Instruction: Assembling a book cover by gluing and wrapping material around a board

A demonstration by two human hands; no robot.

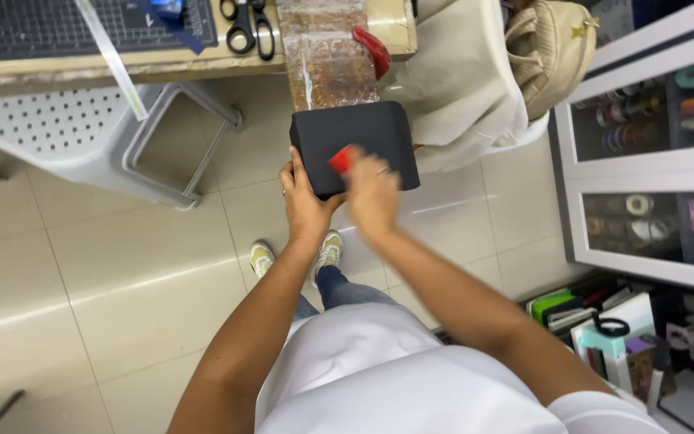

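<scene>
Left hand: wraps the lower left corner of the black box, fingers closed around its edge, a ring on one finger.
Right hand: blurred; closed on a small red tool, which it presses flat to the box's upper face.
Black box: matte, rectangular with rounded corners, held in the air over the tiled floor, just in front of the tabletop edge and touching neither.
Red tool: lies against the box near its lower middle; exact shape cannot be told through the blur.
Tabletop: carries a dark gridded cutting mat, a clear ruler that overhangs the edge, black-handled scissors and a brown glossy board with a second red piece at its right side.
Below the tabletop: a white perforated plastic stool.
Right of the box: a beige cloth and a tan woven bag.
Far right: a white cabinet with glass fronts, rolls of ribbon behind them.
Floor: the person's pale shoes show directly beneath the hands.
</scene>
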